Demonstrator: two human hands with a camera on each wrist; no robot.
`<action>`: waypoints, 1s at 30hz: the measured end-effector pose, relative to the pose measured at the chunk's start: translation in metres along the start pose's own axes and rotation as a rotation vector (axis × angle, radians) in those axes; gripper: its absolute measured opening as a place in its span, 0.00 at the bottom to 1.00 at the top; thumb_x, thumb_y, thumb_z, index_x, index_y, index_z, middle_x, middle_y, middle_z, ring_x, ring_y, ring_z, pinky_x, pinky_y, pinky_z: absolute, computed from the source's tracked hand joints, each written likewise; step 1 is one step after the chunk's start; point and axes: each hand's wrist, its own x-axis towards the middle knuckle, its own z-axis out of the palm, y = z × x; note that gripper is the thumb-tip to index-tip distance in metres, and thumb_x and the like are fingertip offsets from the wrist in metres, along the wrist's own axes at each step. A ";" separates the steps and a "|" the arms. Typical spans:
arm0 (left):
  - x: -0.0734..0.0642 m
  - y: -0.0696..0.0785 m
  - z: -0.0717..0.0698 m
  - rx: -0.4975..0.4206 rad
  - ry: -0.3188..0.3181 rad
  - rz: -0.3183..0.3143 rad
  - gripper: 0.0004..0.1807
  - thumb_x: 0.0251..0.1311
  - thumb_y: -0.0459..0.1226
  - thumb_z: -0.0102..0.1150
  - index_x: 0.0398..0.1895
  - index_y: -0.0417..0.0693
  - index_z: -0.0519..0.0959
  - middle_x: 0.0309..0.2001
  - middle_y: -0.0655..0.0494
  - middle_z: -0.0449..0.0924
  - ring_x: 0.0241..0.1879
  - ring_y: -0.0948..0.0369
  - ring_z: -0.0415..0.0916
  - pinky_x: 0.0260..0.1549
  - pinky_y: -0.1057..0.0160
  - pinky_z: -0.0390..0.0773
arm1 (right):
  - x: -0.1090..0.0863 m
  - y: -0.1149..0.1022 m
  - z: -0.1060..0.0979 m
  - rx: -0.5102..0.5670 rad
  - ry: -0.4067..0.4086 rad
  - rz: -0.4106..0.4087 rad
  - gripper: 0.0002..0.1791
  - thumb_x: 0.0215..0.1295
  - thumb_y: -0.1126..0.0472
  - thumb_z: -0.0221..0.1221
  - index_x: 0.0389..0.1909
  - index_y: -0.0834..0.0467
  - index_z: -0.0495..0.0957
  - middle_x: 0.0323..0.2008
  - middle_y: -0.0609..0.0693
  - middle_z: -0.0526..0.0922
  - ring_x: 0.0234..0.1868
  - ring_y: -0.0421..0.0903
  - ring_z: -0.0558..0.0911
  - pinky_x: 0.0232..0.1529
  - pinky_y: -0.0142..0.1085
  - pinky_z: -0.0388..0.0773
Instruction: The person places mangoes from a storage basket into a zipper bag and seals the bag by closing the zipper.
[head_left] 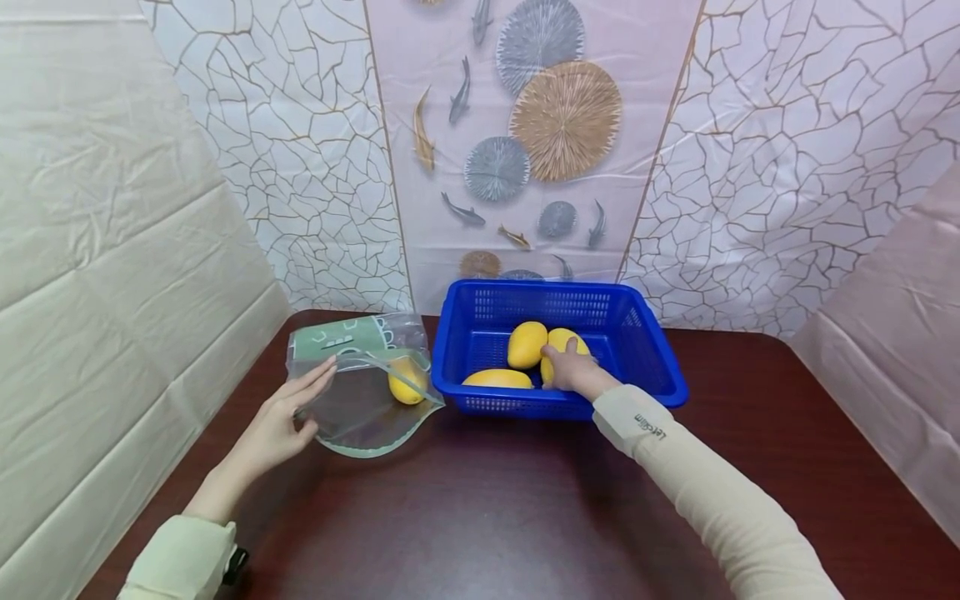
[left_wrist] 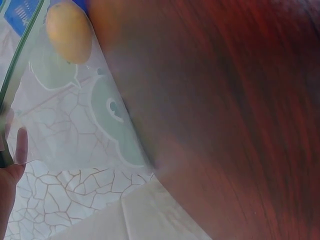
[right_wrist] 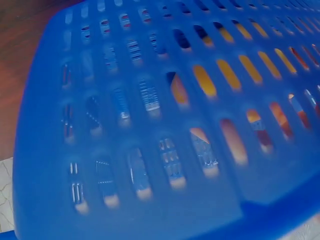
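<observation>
My right hand [head_left: 572, 367] grips one mango [head_left: 558, 337] inside the blue basket [head_left: 536, 307], beside two other mangoes [head_left: 527, 343]. Left of the basket, my left hand [head_left: 273, 427] touches the clear bag [head_left: 352, 412], fingers straight, thumb apart; the bag contains a fourth mango [head_left: 407, 383].

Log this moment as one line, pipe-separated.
left hand: touching mouth of clear bag | right hand: gripping yellow fruit in blue basket | bagged: one fruit | others in basket: two fruits

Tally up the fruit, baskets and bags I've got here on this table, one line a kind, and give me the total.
Yellow fruits: 4
Blue basket: 1
Clear printed bag: 1
Total: 6
</observation>
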 end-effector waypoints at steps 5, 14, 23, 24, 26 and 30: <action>-0.001 0.001 0.000 0.006 -0.002 -0.005 0.43 0.28 0.14 0.58 0.60 0.34 0.72 0.65 0.45 0.68 0.64 0.73 0.58 0.41 0.77 0.57 | 0.001 0.001 0.003 0.050 0.025 0.006 0.30 0.60 0.60 0.61 0.62 0.56 0.61 0.65 0.76 0.45 0.57 0.84 0.58 0.56 0.69 0.59; 0.001 0.002 0.000 0.019 -0.010 -0.007 0.42 0.28 0.14 0.58 0.60 0.34 0.72 0.65 0.45 0.68 0.63 0.69 0.62 0.39 0.77 0.57 | 0.004 0.008 0.006 0.098 0.070 0.028 0.36 0.55 0.66 0.63 0.63 0.54 0.59 0.68 0.74 0.41 0.60 0.84 0.51 0.50 0.67 0.68; 0.001 0.002 0.000 0.020 -0.010 -0.003 0.42 0.27 0.14 0.58 0.59 0.33 0.72 0.65 0.44 0.68 0.57 0.64 0.65 0.38 0.77 0.57 | 0.009 0.011 0.007 0.043 0.134 0.018 0.36 0.54 0.63 0.64 0.64 0.53 0.60 0.66 0.74 0.47 0.58 0.83 0.56 0.49 0.67 0.68; 0.001 0.002 0.000 0.020 -0.010 -0.003 0.42 0.27 0.14 0.58 0.59 0.33 0.72 0.65 0.44 0.68 0.57 0.64 0.66 0.38 0.77 0.57 | 0.009 0.012 0.007 0.041 0.150 0.019 0.36 0.55 0.62 0.64 0.65 0.53 0.60 0.66 0.73 0.48 0.58 0.82 0.57 0.49 0.67 0.69; 0.001 0.002 0.000 0.018 -0.011 -0.003 0.42 0.27 0.14 0.58 0.59 0.33 0.72 0.65 0.44 0.68 0.58 0.65 0.65 0.38 0.77 0.57 | 0.011 0.013 0.008 0.042 0.190 0.017 0.37 0.56 0.59 0.63 0.67 0.54 0.59 0.65 0.73 0.50 0.58 0.81 0.59 0.48 0.66 0.70; 0.000 0.003 0.000 0.009 -0.009 -0.007 0.43 0.27 0.14 0.58 0.60 0.34 0.72 0.65 0.44 0.68 0.63 0.70 0.61 0.40 0.77 0.57 | 0.012 0.013 0.008 0.066 0.281 0.003 0.35 0.57 0.58 0.61 0.67 0.56 0.62 0.63 0.72 0.55 0.55 0.78 0.63 0.43 0.63 0.74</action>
